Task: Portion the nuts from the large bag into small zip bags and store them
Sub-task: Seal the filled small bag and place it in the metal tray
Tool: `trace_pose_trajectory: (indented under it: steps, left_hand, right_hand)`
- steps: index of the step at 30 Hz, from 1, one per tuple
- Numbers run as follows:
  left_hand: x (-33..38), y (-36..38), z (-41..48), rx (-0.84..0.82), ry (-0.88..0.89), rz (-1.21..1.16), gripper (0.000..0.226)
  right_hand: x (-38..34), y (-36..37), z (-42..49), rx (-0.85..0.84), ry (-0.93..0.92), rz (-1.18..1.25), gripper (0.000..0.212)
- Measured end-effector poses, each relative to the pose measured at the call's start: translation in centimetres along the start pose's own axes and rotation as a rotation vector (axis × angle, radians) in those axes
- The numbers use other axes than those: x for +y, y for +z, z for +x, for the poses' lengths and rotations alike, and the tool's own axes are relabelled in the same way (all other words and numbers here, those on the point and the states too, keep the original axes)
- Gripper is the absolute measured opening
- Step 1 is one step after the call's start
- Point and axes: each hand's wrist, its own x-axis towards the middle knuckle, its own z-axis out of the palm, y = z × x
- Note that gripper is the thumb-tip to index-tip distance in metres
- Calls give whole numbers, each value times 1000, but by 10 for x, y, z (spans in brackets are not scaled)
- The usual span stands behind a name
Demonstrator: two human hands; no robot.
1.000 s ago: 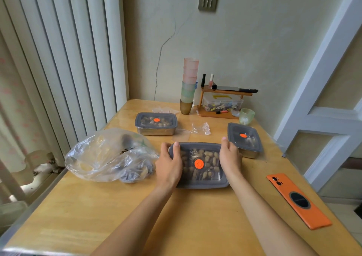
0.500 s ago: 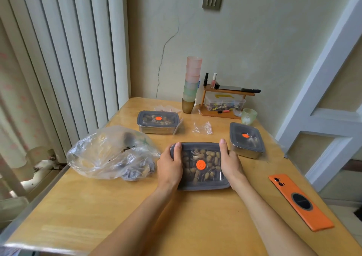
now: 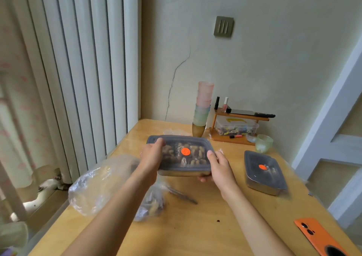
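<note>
Grip: left hand and right hand curl round short ends of rectangular steel box with grey see-through lid and orange dot; thumbs on lid, right fingers beneath. Box holds nuts, hangs clear above wooden table, mid-scene. Near left on table: large clear plastic bag. Right: second lidded steel box.
</note>
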Motion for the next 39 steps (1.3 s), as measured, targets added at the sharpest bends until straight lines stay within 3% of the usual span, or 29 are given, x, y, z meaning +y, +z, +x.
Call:
trace_pose_trajectory:
  steps: [3,6,9,15,20,23,26,29,33,36,39]
  left_hand:
    - [19,-5,22,41,146,57,21]
    - [32,-11,57,29,190,72,40]
    - [32,-15,91,-37,139,121,44]
    - [2,-16,119,-21,126,291,60]
    - [-11,-8,123,47,229,529,65]
    - [-6,0,108,93,248,851,52]
    - [0,14,78,145,458,1033,36]
    - [-2,31,42,77,617,980,29]
    - [-20,45,-1,-53,761,804,19]
    - [-45,47,-25,-172,759,778,19]
    - [-65,42,-42,-331,737,829,21]
  right_hand:
    - [-12,25,33,25,30,34,30]
    - [-16,52,71,-14,53,26,27]
    - [-16,73,96,-5,50,-33,30]
    - [8,87,118,9,11,-528,63]
    - [16,80,114,14,-76,-581,61]
    - [21,54,106,123,-124,-544,52]
    - [39,1,103,368,-188,-796,42]
    - [58,-63,105,461,42,-1062,58]
    - [70,-132,90,303,442,-1103,102]
    - [68,-159,73,185,584,-1021,125]
    - [56,-170,59,95,591,-989,129]
